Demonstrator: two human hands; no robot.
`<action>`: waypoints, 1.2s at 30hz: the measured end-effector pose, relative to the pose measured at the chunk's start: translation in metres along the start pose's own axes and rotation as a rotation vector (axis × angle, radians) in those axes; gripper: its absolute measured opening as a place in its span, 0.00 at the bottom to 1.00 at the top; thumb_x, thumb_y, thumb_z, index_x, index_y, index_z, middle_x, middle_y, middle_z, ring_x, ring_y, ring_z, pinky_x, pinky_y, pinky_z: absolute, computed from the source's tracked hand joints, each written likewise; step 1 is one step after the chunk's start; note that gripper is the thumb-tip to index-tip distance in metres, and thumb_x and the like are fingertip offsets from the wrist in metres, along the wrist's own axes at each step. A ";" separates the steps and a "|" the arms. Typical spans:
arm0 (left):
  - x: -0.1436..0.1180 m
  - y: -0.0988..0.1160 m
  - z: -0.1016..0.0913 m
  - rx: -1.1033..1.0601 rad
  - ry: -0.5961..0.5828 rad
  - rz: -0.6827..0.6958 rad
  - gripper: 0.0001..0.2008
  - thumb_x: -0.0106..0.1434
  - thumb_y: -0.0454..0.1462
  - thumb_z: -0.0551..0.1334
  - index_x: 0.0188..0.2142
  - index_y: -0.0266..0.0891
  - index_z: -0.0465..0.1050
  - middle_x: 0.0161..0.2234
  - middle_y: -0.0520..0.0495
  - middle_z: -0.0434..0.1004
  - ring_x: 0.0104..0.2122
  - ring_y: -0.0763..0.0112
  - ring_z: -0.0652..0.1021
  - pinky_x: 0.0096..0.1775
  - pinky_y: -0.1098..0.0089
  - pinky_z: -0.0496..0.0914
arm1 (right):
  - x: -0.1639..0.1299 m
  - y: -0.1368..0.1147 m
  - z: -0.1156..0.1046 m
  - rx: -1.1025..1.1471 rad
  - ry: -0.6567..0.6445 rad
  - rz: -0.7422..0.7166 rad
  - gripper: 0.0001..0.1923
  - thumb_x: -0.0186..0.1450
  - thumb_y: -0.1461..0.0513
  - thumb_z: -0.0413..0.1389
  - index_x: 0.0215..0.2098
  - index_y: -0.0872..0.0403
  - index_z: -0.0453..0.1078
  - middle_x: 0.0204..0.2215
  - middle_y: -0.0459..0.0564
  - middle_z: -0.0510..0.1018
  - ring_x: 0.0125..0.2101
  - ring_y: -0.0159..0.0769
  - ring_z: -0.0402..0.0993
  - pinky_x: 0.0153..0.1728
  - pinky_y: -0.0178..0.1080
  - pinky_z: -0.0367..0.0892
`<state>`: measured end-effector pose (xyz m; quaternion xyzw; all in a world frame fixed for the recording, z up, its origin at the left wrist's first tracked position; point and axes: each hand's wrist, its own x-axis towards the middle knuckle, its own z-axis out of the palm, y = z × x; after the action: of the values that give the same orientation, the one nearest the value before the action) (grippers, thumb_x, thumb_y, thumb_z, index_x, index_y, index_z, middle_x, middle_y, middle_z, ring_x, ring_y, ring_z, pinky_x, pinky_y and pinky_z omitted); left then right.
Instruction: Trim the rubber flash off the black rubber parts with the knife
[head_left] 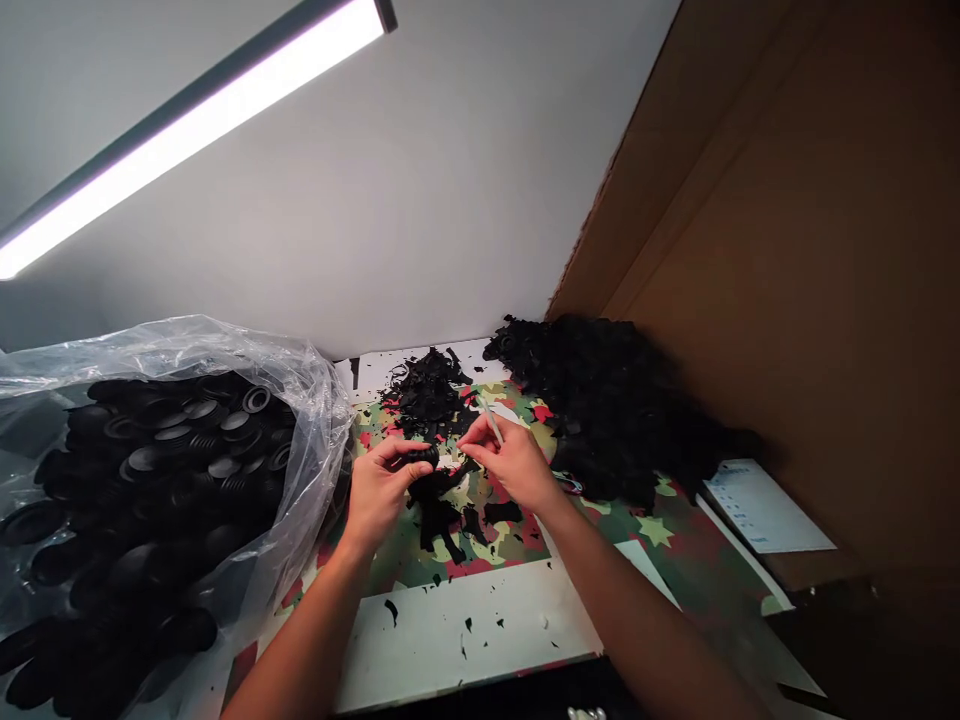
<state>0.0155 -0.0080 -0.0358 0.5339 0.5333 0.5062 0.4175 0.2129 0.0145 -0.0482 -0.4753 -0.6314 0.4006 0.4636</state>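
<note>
table (pixel 390 562) before us shows work partway, we judge: bag (pixel 319 410) at left full of black ringed parts (pixel 187 470), finished or waiting we cannot tell; black heap (pixel 615 410) at right; scraps (pixel 427 390) between. our right hand (pixel 517 463) is curled round a thin pale tool (pixel 493 424); our left hand (pixel 377 495) pinches one ribbed part (pixel 430 455) above the table, seemingly unfinished.

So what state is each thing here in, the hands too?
Left hand: pinching a black ribbed part
Right hand: gripping a thin pale tool
Lamp: lit
Clear plastic bag: open, holding many black round parts
Smaller black pile: loose, heaped scraps
Larger black pile: heaped by the cardboard
Camouflage sheet: spread out, littered with scraps
</note>
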 end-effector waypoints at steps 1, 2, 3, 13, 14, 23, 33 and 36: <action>0.000 0.000 0.001 -0.027 0.003 -0.014 0.10 0.46 0.38 0.74 0.30 0.40 0.84 0.27 0.49 0.81 0.28 0.67 0.77 0.32 0.69 0.72 | 0.001 0.002 -0.001 -0.004 0.005 0.009 0.07 0.60 0.58 0.60 0.28 0.52 0.73 0.24 0.45 0.77 0.20 0.30 0.63 0.23 0.34 0.60; 0.000 0.001 0.001 -0.047 0.009 -0.025 0.10 0.45 0.38 0.74 0.29 0.40 0.84 0.27 0.48 0.81 0.28 0.67 0.77 0.32 0.69 0.72 | 0.001 0.003 -0.002 -0.014 -0.002 0.016 0.08 0.61 0.56 0.60 0.28 0.52 0.73 0.23 0.44 0.77 0.21 0.31 0.65 0.24 0.34 0.61; 0.000 0.001 0.001 -0.064 0.015 -0.033 0.10 0.44 0.38 0.74 0.29 0.39 0.84 0.26 0.49 0.81 0.28 0.67 0.77 0.32 0.69 0.72 | 0.001 0.004 -0.002 -0.028 -0.018 0.023 0.10 0.63 0.55 0.59 0.28 0.52 0.73 0.22 0.44 0.76 0.21 0.32 0.66 0.25 0.35 0.62; -0.005 0.002 0.002 0.002 -0.003 0.075 0.06 0.48 0.35 0.73 0.28 0.42 0.84 0.25 0.50 0.78 0.27 0.69 0.75 0.31 0.70 0.70 | -0.012 -0.017 0.009 -0.040 -0.023 -0.219 0.09 0.67 0.57 0.59 0.30 0.52 0.74 0.27 0.46 0.75 0.24 0.32 0.67 0.26 0.36 0.64; -0.005 0.002 0.002 0.020 -0.005 0.093 0.05 0.48 0.34 0.72 0.28 0.42 0.84 0.25 0.51 0.79 0.28 0.70 0.76 0.32 0.71 0.70 | -0.013 -0.019 0.010 -0.061 -0.049 -0.261 0.08 0.67 0.58 0.60 0.30 0.51 0.73 0.28 0.46 0.75 0.25 0.33 0.68 0.27 0.36 0.64; -0.011 0.007 0.005 0.320 -0.045 0.351 0.13 0.55 0.26 0.62 0.31 0.42 0.82 0.27 0.52 0.79 0.27 0.71 0.76 0.33 0.72 0.71 | -0.017 -0.014 0.013 -0.197 -0.139 -0.492 0.08 0.66 0.70 0.54 0.35 0.51 0.71 0.31 0.47 0.77 0.32 0.36 0.74 0.33 0.36 0.69; -0.012 0.002 0.004 0.389 -0.042 0.372 0.13 0.56 0.26 0.61 0.30 0.42 0.81 0.27 0.52 0.79 0.28 0.71 0.76 0.33 0.73 0.69 | -0.016 -0.011 0.018 -0.275 -0.177 -0.394 0.06 0.64 0.68 0.51 0.32 0.51 0.66 0.29 0.45 0.73 0.28 0.33 0.70 0.30 0.34 0.64; -0.009 0.002 0.003 0.263 -0.026 0.247 0.08 0.54 0.28 0.65 0.29 0.42 0.82 0.26 0.52 0.78 0.27 0.71 0.76 0.32 0.72 0.69 | -0.015 -0.010 0.020 -0.161 -0.213 -0.291 0.05 0.62 0.66 0.53 0.29 0.51 0.65 0.24 0.42 0.69 0.24 0.30 0.65 0.25 0.32 0.61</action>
<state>0.0196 -0.0166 -0.0352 0.6520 0.5198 0.4725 0.2853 0.1931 -0.0033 -0.0471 -0.3694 -0.7690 0.3256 0.4076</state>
